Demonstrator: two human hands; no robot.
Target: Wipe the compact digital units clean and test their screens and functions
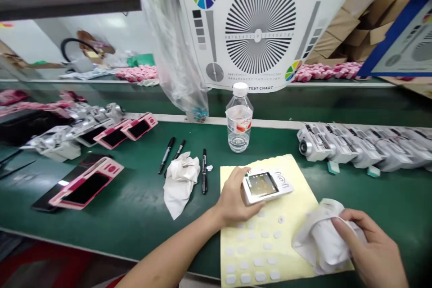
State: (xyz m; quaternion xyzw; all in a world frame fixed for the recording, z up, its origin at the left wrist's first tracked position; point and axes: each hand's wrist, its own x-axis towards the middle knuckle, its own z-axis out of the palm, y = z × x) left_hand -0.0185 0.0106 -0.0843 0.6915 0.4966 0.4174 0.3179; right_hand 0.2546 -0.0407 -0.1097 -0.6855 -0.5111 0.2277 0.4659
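Observation:
My left hand [234, 200] is closed around the left end of a white digital camera [266, 184]. The camera's screen faces up toward me and is lit, with its buttons on the right. In my right hand [371, 243] is a bunched white cloth [326, 234], pinched between thumb and fingers, to the right of the camera. Beneath both lies a yellow sheet [293, 216] carrying rows of small white stickers [259, 262]. The cloth covers part of the sheet's right side.
A water bottle [239, 119] stands behind the sheet, below a hanging test chart [259, 27]. Left of the sheet are a crumpled cloth [181, 180] and several black markers [204, 171]. Pink camera shells [87, 184] lie farther left; a row of white camera bodies [357, 146] is at right.

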